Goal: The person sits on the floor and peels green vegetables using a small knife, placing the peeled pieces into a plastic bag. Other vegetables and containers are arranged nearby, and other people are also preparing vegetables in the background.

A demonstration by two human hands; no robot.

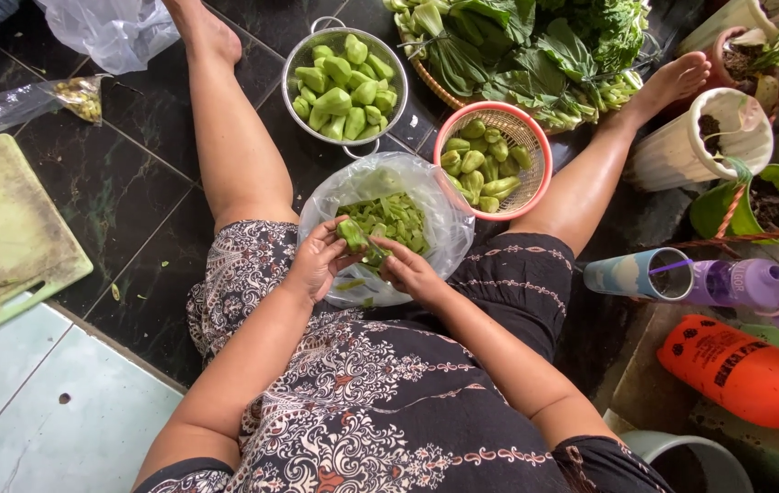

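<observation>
Dark marbled floor tiles fill the head view, giving way to pale tiles at the near left, where a worn green cutting board [6,233] lies. A person sits on the floor with bare legs spread toward the far side. Both hands meet over the lap. The left hand [316,263] is closed around a green vegetable piece [351,234], whose long axis runs from far left to near right. The right hand [407,272] comes in from the right, its fingers curled close against the near-right end of the piece; whether it holds a small blade cannot be told. Just beyond the hands sits a clear plastic bag [444,215] holding green peelings. Farther off, a metal colander [301,64] at left and a pink basket [535,178] at right both hold green pieces, with leafy greens [535,46] beyond.
</observation>
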